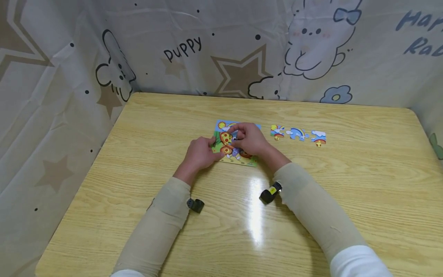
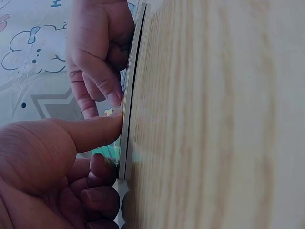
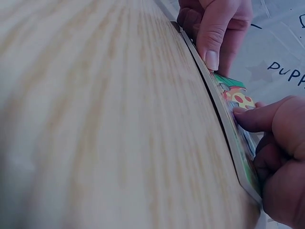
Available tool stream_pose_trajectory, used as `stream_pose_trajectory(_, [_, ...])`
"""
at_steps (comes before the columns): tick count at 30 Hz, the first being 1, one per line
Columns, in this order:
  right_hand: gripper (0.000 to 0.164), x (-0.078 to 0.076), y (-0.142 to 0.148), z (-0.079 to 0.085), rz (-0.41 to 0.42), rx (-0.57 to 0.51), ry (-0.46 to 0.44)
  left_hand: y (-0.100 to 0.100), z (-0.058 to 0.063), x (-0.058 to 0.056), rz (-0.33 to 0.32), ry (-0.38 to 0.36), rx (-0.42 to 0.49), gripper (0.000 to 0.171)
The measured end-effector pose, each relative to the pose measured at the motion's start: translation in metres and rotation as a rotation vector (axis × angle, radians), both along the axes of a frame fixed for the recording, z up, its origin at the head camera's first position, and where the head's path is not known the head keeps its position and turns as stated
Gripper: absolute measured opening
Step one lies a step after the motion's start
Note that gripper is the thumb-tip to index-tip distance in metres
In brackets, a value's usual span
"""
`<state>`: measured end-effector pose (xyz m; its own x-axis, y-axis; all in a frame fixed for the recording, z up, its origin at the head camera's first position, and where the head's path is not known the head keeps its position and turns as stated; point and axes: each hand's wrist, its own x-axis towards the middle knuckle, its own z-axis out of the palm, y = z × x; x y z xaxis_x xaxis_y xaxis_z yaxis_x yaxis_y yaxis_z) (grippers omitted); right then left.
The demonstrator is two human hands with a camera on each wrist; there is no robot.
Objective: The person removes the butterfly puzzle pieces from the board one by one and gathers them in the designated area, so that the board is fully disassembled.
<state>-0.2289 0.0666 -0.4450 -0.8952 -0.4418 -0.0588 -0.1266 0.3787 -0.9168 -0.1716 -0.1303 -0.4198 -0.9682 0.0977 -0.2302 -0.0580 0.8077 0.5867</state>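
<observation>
A flat jigsaw puzzle with a butterfly and a sun lies on the table. My left hand grips its left edge; in the left wrist view the thumb presses the top face and curled fingers lie against the edge. Over the puzzle's middle, my right hand pinches a puzzle piece with a red-spotted yellow wing and green ground. That piece looks tilted up from the board in the right wrist view. My right fingers cover part of the picture.
Three loose puzzle pieces lie in a row right of the puzzle: a sun piece, a rainbow piece and a cloud piece. The wooden table meets a printed cloth along its back edge.
</observation>
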Motion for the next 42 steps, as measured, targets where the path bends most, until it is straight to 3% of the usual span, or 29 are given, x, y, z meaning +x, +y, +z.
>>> stream_pose_trajectory(9, [0.025,-0.0005,0.0000,-0.0031,0.005,0.030,0.053,0.0002,0.0001,-0.0005,0.002,0.000,0.005,0.070])
stream_pose_trajectory(42, [0.026,-0.0011,0.0007,-0.0045,0.014,0.097,0.072,0.0005,0.0007,-0.0019,0.017,-0.023,0.012,0.070])
